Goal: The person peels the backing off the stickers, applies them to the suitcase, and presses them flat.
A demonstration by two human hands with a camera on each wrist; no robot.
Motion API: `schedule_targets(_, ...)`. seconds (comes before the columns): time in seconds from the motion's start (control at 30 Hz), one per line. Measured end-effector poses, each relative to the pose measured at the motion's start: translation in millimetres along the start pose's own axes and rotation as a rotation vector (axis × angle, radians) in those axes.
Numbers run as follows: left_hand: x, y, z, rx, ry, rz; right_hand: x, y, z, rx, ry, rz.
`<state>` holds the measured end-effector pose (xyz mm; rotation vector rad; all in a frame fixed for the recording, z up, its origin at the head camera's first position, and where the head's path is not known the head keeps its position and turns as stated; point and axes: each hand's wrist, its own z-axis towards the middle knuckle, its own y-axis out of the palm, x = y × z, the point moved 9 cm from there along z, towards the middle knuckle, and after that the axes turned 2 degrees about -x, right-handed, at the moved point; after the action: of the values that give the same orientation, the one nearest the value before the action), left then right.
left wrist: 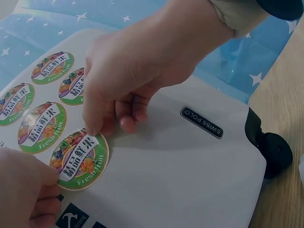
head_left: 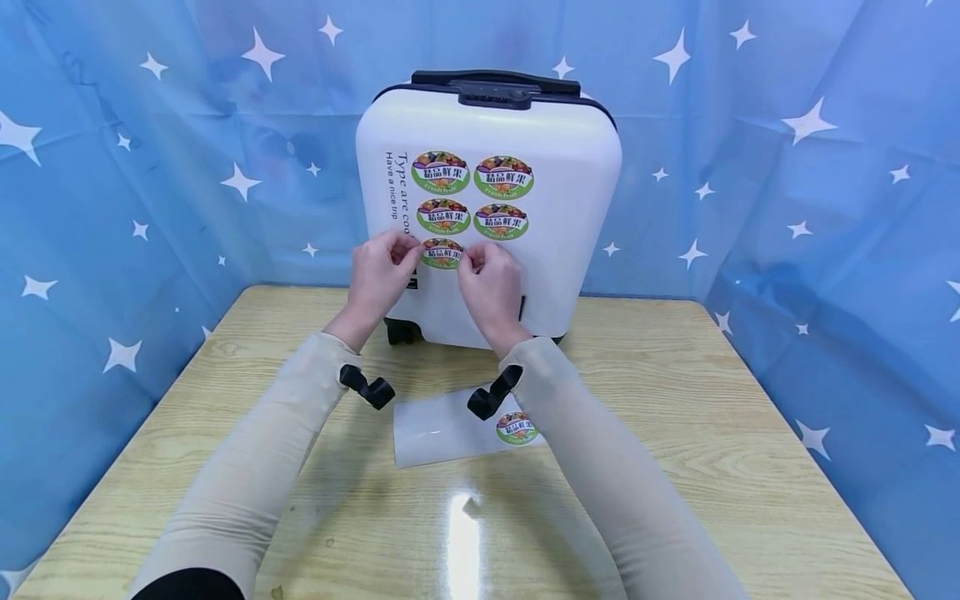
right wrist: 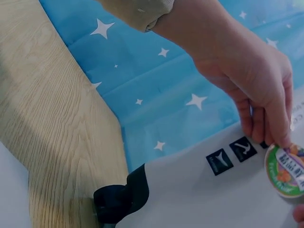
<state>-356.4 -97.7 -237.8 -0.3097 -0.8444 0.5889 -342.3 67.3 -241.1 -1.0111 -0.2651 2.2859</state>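
Both hands are at the front of a white suitcase [head_left: 570, 208], holding an oval fruit sticker [head_left: 442, 253] between them. My left hand [head_left: 377, 273] pinches its left edge and my right hand [head_left: 491, 285] its right edge. Across the left wrist view, the right hand [left wrist: 137, 66] has thumb and fingertip at the rim of the sticker [left wrist: 81, 161]. The left hand [right wrist: 247, 71] grips the opposite rim in the right wrist view. Whether the sticker lies fully flat on the case cannot be told. Several matching stickers [head_left: 503, 177] are above it in two columns.
A white backing sheet [head_left: 442, 429] with one oval sticker [head_left: 517, 427] lies on the wooden table [head_left: 675, 433], partly behind the right forearm. The suitcase stands upright on black wheels [head_left: 401, 332]. Behind it hangs a blue curtain [head_left: 187, 125] with white stars.
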Motion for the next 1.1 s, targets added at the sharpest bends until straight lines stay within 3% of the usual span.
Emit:
schedule_targets(0.43,-1.3,-0.4,-0.4,0.038,-0.021,0.026,0,0,0.1,0.009,0.001,-0.045)
schedule_targets(0.7,-8.9,-1.6,-3.1,0.049,-0.050,0.006,6,-3,-1.6,0.006,0.030,-0.093)
schedule_targets(1.1,-20.9,-0.4,-11.9,0.031,-0.099,0.066,15,-1,-5.9,-0.045,0.047,-0.168)
